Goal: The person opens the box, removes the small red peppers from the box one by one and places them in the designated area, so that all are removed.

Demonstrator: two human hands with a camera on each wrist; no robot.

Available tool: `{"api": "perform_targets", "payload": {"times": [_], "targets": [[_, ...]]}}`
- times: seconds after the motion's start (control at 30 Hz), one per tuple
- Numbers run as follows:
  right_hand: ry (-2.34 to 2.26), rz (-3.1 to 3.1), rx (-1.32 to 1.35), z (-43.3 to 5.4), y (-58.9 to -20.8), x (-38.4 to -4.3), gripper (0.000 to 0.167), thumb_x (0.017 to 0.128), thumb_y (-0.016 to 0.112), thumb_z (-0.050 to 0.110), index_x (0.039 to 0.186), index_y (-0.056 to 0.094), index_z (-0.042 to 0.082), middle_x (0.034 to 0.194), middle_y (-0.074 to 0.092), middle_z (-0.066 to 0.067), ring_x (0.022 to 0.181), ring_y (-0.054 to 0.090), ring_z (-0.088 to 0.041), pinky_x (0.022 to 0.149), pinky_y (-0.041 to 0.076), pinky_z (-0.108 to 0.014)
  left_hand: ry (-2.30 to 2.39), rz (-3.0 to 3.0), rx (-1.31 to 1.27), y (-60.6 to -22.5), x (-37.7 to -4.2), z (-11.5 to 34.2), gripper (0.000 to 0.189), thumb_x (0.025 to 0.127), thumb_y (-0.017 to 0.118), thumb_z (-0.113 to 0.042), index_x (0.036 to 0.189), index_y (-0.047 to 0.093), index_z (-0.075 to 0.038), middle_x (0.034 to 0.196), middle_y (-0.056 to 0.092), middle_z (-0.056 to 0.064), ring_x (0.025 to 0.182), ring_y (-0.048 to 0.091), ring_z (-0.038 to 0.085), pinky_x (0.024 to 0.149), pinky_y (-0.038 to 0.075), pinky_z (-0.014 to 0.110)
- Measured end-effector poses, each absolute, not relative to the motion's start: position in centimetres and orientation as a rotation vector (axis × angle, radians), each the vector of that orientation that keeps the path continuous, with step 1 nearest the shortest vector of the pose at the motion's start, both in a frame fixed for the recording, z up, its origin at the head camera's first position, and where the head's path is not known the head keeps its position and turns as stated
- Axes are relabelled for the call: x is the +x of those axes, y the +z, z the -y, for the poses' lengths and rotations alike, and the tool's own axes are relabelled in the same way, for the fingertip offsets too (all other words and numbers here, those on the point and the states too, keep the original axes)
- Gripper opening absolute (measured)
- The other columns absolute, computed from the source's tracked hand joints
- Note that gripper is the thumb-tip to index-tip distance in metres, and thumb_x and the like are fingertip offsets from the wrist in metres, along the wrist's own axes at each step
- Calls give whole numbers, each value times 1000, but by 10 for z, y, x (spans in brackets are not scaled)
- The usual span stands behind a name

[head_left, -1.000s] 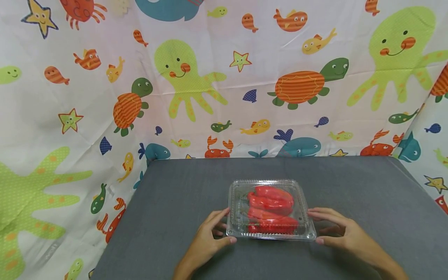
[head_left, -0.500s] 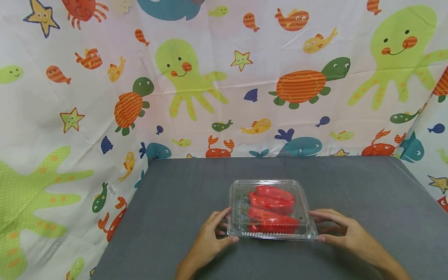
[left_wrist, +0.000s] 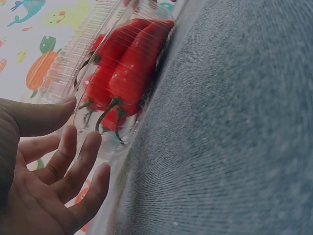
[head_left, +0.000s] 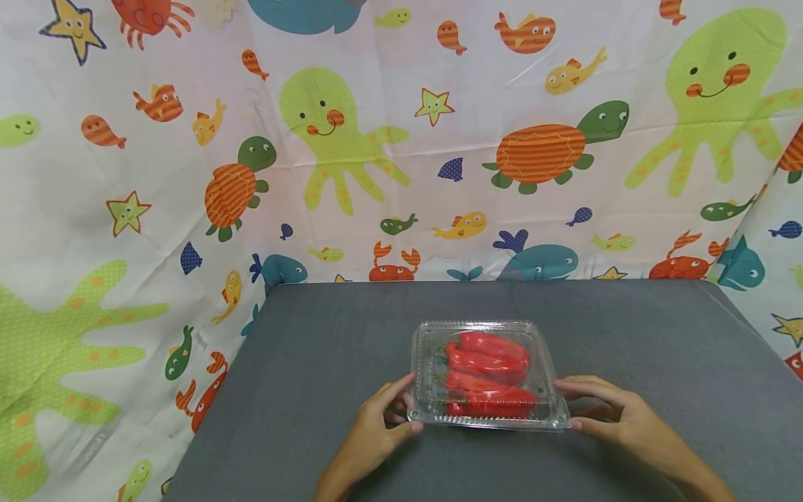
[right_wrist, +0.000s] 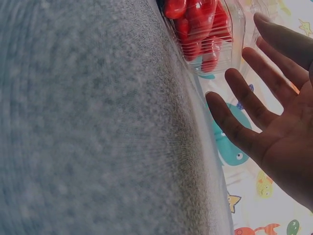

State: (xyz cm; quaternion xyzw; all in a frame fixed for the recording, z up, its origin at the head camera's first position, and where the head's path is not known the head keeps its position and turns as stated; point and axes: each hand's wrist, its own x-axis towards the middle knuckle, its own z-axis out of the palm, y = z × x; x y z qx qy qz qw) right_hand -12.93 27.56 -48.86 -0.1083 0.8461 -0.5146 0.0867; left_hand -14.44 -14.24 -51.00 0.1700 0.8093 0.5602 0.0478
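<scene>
Currently, a clear plastic container [head_left: 489,422] of red peppers [head_left: 488,361] sits on the grey table [head_left: 314,355] between the left hand [head_left: 371,429] and right hand [head_left: 627,418], both loosely spread at its side edges; a faint mark [head_left: 93,452] on the sea-creature cloth [head_left: 426,160] is too blurred to read.

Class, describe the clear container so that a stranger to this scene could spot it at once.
Start at the grey table in front of the sea-creature cloth. There, between the left hand and the right hand, is a squarish plastic container. Unlike its neighbours, it is see-through, with red peppers showing inside.
</scene>
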Motion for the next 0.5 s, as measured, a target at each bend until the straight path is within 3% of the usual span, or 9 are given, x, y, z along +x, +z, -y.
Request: {"api": "perform_targets", "payload": {"times": [0.07, 0.33, 0.5], "targets": [[-1534, -2526, -323, -275, -489, -129, 49, 97, 78, 23, 144, 67, 17, 138, 59, 7, 118, 63, -13, 87, 60, -27, 1743, -2419, 526, -509, -144, 144, 72, 89, 83, -6, 155, 54, -8, 111, 64, 7, 100, 62, 11, 88, 59, 30], [-1526, -2558, -332, -275, -491, -130, 48, 96, 79, 23, 143, 67, 17, 138, 60, 5, 117, 62, -7, 86, 60, -27, 1802, -2285, 540, -512, -146, 147, 67, 95, 75, -2, 157, 51, -6, 111, 65, 10, 100, 64, 13, 88, 57, 27], [-1514, -2559, -356, -275, -493, -132, 48, 98, 77, 20, 144, 66, 15, 143, 58, -8, 117, 59, -2, 85, 59, -26, 1791, -2315, 526, -511, -145, 146, 64, 95, 72, -1, 156, 53, -7, 109, 65, 8, 98, 65, 12, 87, 56, 25]]}}
